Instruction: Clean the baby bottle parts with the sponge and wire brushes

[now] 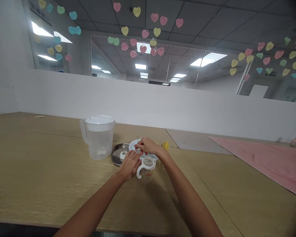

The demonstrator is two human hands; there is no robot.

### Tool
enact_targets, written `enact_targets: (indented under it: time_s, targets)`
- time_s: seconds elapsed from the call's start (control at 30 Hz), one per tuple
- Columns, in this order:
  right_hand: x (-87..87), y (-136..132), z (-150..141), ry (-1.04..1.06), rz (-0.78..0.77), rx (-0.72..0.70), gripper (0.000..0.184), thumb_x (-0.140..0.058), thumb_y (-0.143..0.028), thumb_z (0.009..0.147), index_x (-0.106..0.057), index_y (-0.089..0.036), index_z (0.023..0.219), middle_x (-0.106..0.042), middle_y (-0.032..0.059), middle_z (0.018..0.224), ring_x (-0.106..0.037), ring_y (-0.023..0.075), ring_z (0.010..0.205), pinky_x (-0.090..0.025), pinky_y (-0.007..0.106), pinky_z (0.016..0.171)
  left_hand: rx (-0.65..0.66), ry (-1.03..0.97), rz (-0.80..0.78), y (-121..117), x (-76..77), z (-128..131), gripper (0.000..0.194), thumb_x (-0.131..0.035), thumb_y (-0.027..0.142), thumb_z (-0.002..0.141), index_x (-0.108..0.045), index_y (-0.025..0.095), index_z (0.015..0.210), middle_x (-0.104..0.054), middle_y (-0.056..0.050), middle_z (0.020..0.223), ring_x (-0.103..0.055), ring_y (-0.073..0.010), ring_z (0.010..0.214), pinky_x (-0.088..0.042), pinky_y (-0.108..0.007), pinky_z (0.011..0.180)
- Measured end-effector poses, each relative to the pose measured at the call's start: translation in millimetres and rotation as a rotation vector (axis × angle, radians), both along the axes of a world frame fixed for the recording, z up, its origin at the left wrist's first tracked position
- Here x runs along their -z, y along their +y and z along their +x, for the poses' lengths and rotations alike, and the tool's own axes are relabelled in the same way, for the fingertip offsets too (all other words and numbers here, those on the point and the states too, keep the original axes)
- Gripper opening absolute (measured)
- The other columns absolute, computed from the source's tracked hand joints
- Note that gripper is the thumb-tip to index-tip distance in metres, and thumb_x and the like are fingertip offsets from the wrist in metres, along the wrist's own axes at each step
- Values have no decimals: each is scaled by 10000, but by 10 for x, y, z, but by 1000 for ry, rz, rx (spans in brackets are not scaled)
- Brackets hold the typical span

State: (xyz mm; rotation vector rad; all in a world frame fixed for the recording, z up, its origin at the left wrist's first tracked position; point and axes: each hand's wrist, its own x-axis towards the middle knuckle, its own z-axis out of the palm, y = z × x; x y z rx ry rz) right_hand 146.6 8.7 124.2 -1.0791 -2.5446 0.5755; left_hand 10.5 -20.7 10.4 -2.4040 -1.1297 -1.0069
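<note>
Above a pale plate (132,144), my right hand (148,146) is closed in a pinch on a thin wire tool (137,140) with a looped top. The tool stands nearly upright over a small white-rimmed bottle part (137,151), its lower end hidden. My left hand (130,165) is closed at this part's near side, fingertips against it. Just in front stands a clear baby bottle (146,174), uncapped, with white side handles and red print. A round metal tray (115,156) on the left holds a clear domed cap on a white base (124,152).
A lidded clear pitcher (100,140) stands left of the tray. Something yellow (165,145) lies behind my right wrist. A pink cloth (266,161) covers the table's right side. A white wall (138,102) with windows above runs along the back.
</note>
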Motion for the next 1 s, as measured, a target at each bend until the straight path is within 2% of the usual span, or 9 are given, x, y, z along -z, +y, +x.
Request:
enact_targets:
  time_s: [0.2, 0.3, 0.4, 0.53, 0.63, 0.73, 0.87, 1.0]
  targets:
    - [14, -14, 5, -34, -59, 10, 342, -477, -367, 792, -552, -134, 553, -570, 4, 507, -402, 64, 396, -291, 203, 437, 15, -13, 5, 15, 24, -3, 249, -358, 214, 877, -524, 154, 1052, -589, -92, 1047, -462, -231, 1040, -343, -426, 936]
    - [9, -17, -15, -41, -25, 6, 371, -475, -363, 790, -539, -134, 505, -554, 1, 487, -391, 64, 409, -296, 204, 449, 20, -14, 9, 21, 29, -4, 256, -352, 212, 878, -519, 163, 1065, -588, -85, 1046, -464, -233, 1044, -347, -429, 931]
    - [-38, -44, -33, -22, 12, -56, 381, -479, -345, 791, -531, -131, 480, -536, -9, 475, -395, 64, 439, -310, 200, 475, 16, -6, 13, 31, 32, -6, 259, -352, 218, 880, -525, 154, 1063, -591, -87, 1028, -476, -235, 1029, -353, -424, 924]
    - [-187, -185, -41, 93, -80, -151, 370, -458, -430, 817, -637, -130, 695, -543, -20, 516, -428, 78, 481, -334, 193, 479, 19, 1, 7, 44, 33, -13, 318, -359, 249, 885, -490, 148, 1156, -593, -96, 1047, -490, -233, 1008, -360, -430, 916]
    - [-288, -314, -51, 191, -171, -139, 470, -416, -535, 824, -658, -132, 814, -556, -8, 552, -468, 88, 511, -363, 191, 488, 31, -4, 2, 51, 36, -20, 363, -351, 252, 886, -446, 160, 1225, -585, -100, 1100, -482, -235, 1044, -352, -438, 930]
    - [-322, -381, -66, 191, -185, -119, 542, -367, -574, 832, -661, -125, 748, -557, 3, 538, -452, 81, 471, -363, 195, 479, 16, 2, -9, 54, 41, -24, 350, -348, 257, 884, -472, 157, 1196, -593, -105, 1090, -484, -242, 1061, -342, -452, 945]
    - [-310, -385, -70, 121, -177, -150, 487, -434, -553, 807, -644, -131, 683, -566, -7, 532, -444, 77, 457, -368, 197, 483, -3, 7, 1, 57, 54, -23, 320, -340, 255, 888, -506, 156, 1144, -595, -105, 1084, -466, -251, 1108, -304, -469, 982]
    - [-309, -385, -56, 95, -175, -169, 458, -448, -531, 802, -627, -135, 656, -573, -11, 539, -455, 78, 462, -378, 200, 493, 0, -2, 3, 66, 71, -22, 293, -351, 249, 884, -533, 151, 1091, -600, -106, 1066, -492, -246, 1071, -317, -450, 975]
